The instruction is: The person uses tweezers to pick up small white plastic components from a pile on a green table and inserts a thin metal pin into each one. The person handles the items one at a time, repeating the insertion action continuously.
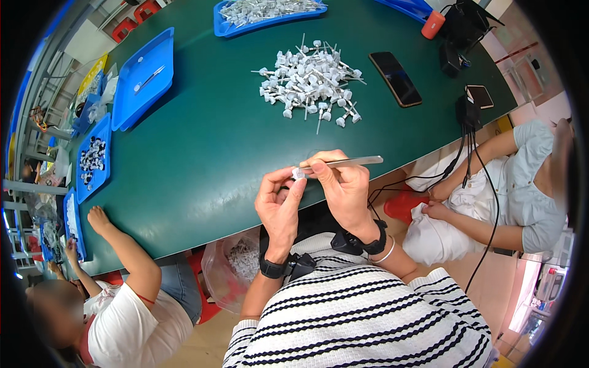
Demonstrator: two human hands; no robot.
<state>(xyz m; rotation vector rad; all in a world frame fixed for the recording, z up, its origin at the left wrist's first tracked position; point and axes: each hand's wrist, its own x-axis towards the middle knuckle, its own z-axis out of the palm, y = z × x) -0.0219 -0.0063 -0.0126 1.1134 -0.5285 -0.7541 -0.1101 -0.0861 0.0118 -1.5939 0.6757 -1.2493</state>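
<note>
Close to the table's front edge, my left hand (279,205) pinches a small white plastic part (298,174) between thumb and fingertips. My right hand (345,190) grips metal tweezers (363,161), their handle sticking out to the right. The tweezers' tip meets the white part, but my fingers hide exactly where it touches. Farther back on the green table (202,178) lies a loose pile of white plastic pieces with thin stems (311,83).
A blue tray (270,26) of similar pieces stands at the far edge. More blue trays (138,107) line the left. A phone (396,80) and black cables (469,138) are at right. A clear bag (215,276) hangs below the edge. People sit on both sides.
</note>
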